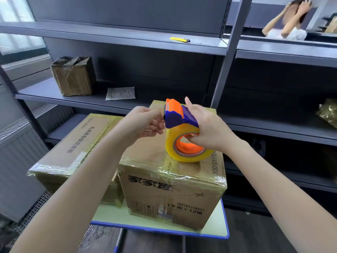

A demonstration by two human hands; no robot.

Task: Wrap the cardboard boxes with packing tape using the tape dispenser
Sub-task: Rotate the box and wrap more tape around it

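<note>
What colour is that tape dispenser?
The tape dispenser is blue-purple with an orange top and orange core, seen in the head view.

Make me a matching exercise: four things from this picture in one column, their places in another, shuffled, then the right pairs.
1 yellow plastic utility knife
2 blue-and-orange plastic tape dispenser
3 small brown taped cardboard box
4 large brown cardboard box at front

A on the blue-edged table
B on the grey metal upper shelf
C gripped by the right hand
D on the grey metal middle shelf, left

Pairs: 1-B, 2-C, 3-D, 4-A
</note>
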